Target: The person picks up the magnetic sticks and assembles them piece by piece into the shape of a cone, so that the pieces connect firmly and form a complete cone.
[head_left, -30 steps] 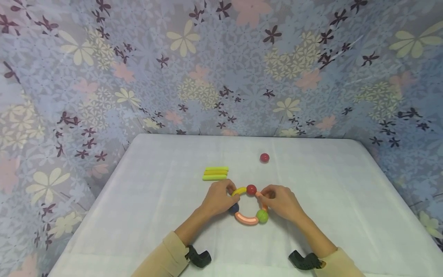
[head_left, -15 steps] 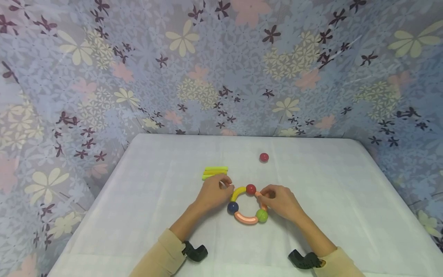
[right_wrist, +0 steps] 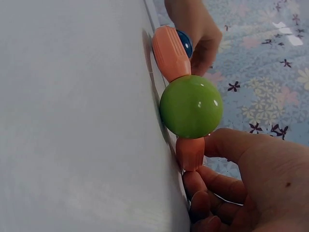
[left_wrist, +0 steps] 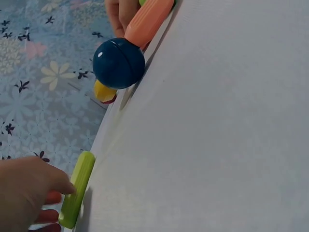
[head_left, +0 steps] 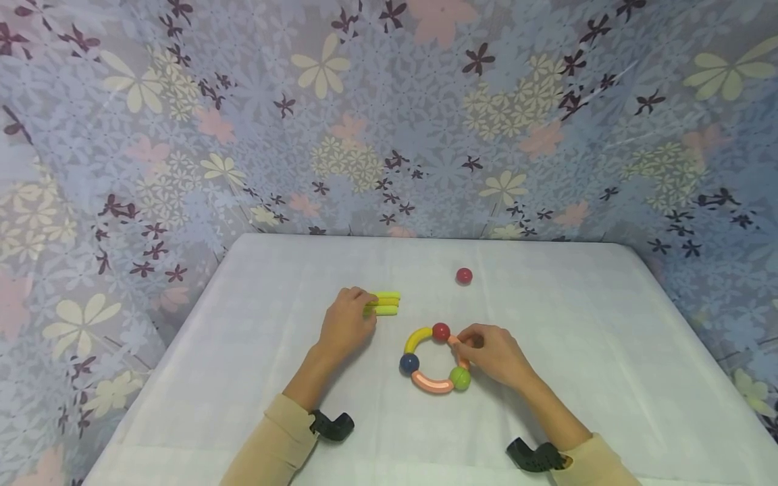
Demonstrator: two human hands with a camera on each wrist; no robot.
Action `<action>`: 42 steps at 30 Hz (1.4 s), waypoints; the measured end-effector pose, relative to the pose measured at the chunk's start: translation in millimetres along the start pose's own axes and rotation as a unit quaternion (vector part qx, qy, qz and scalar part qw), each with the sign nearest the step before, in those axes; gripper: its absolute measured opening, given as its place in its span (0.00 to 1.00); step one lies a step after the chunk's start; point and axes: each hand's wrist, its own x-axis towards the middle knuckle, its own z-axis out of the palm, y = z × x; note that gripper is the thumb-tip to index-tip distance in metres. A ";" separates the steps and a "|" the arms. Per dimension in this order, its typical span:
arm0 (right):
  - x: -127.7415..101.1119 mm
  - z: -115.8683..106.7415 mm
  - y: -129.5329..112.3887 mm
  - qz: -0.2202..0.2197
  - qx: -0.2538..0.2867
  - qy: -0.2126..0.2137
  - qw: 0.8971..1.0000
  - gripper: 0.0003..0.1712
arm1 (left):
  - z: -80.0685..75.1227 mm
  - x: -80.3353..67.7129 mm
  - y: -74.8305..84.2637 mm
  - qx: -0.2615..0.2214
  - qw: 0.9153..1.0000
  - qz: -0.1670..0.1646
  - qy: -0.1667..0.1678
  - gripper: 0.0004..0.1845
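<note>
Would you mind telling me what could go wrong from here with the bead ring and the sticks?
The ring of curved bars and coloured balls has a gap on its left, and only the right hand grips it, so a nudge may break it apart. The left hand touches the stacked yellow-green straight sticks; lifting one may scatter the rest. The loose small red ball could roll on the white cloth-covered table.

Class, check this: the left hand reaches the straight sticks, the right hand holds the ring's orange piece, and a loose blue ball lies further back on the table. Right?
Not quite: the loose ball is red, as the head view shows. The left hand does reach the sticks; the right hand holds the orange piece.
</note>
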 end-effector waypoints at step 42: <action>0.4 1.7 2.2 0.000 -0.008 0.008 1.000 0.19 | -26.9 3.4 28.2 -0.430 0.864 0.013 -0.261 0.16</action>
